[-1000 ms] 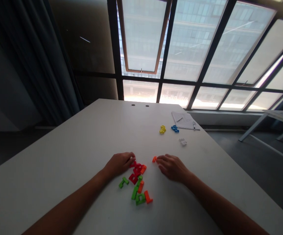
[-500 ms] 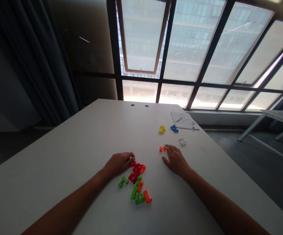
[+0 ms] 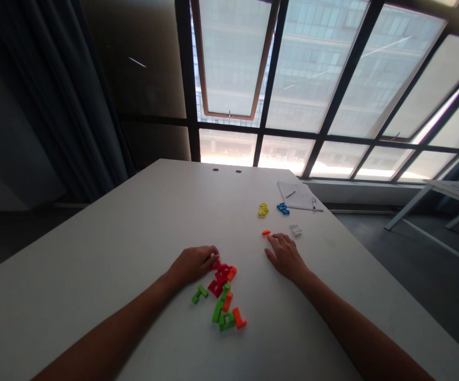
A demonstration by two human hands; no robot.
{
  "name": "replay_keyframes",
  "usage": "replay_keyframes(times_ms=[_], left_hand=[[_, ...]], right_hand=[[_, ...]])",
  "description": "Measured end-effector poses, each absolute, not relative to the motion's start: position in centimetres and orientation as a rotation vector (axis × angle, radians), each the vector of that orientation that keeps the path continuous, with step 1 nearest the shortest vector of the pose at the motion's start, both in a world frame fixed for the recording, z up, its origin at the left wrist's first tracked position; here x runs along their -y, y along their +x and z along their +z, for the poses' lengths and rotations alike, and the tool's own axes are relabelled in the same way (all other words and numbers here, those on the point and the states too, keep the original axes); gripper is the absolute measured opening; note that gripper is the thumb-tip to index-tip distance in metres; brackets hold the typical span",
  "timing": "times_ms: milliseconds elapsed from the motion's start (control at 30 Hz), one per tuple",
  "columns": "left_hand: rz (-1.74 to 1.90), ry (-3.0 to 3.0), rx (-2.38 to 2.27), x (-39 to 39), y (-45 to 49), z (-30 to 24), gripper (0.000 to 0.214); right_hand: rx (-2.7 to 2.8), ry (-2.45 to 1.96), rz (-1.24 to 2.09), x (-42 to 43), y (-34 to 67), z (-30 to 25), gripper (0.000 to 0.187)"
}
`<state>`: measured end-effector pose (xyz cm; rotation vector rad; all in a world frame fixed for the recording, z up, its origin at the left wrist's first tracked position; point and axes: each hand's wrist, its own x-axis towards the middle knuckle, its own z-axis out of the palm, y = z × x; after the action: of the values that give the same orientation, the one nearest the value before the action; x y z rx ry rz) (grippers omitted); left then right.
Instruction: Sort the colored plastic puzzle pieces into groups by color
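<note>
My right hand (image 3: 287,256) is over the right part of the table, thumb apart from its fingers. Its fingertips touch a small orange block (image 3: 266,233) from the near right side, without wrapping around it. My left hand (image 3: 193,263) rests with curled fingers at the far left end of a loose pile. Right under its thumb lies a red block (image 3: 216,265), and nothing shows between thumb and forefinger. The pile has several red blocks (image 3: 215,288), orange blocks (image 3: 239,318) and green blocks (image 3: 226,321). A green block (image 3: 200,295) sits apart on the left.
On the white table (image 3: 142,227), yellow blocks (image 3: 263,210), blue blocks (image 3: 283,209) and white blocks (image 3: 295,230) lie in small clusters. Behind them are paper sheets (image 3: 299,194) with pens. A second table (image 3: 455,191) stands to the right, beyond the edge.
My right hand has shifted slightly away from me, and the orange block at its fingertips has moved farther back and turned. My left hand and the pile are unchanged.
</note>
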<state>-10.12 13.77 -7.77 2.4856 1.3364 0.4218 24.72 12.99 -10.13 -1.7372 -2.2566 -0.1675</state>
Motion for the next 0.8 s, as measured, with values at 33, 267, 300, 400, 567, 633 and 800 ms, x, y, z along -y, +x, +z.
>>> replay_keyframes(times_ms=[33, 267, 300, 400, 567, 633, 800], left_hand=[[0.421, 2.487, -1.336, -13.8, -10.1, -7.8, 0.033], [0.425, 2.501, -1.332, -13.8, -10.1, -7.8, 0.031], [0.423, 2.500, -1.336, -13.8, -10.1, -7.8, 0.031], [0.414, 2.499, -1.341, -13.8, -10.1, -7.8, 0.031], [0.412, 2.507, -1.334, -13.7, -10.1, -7.7, 0.031], [0.415, 2.507, -1.335, -13.7, -10.1, -7.8, 0.031], [0.421, 2.508, -1.324, -13.8, -10.2, -7.9, 0.030]], right_hand=[[2.237, -1.776, -0.157, -13.3, 24.8, -10.3, 0.046], [2.171, -1.913, -0.132, -16.0, 24.5, -10.4, 0.052], [2.166, -1.925, -0.132, -16.3, 24.3, -10.3, 0.052], [2.137, -1.957, -0.137, -16.9, 23.9, -10.0, 0.053], [2.099, -1.887, -0.111, -16.8, 24.2, -10.3, 0.058], [2.098, -1.833, -0.106, -16.6, 24.6, -10.3, 0.054], [2.290, -1.374, -0.048, -14.7, 23.6, -9.4, 0.034]])
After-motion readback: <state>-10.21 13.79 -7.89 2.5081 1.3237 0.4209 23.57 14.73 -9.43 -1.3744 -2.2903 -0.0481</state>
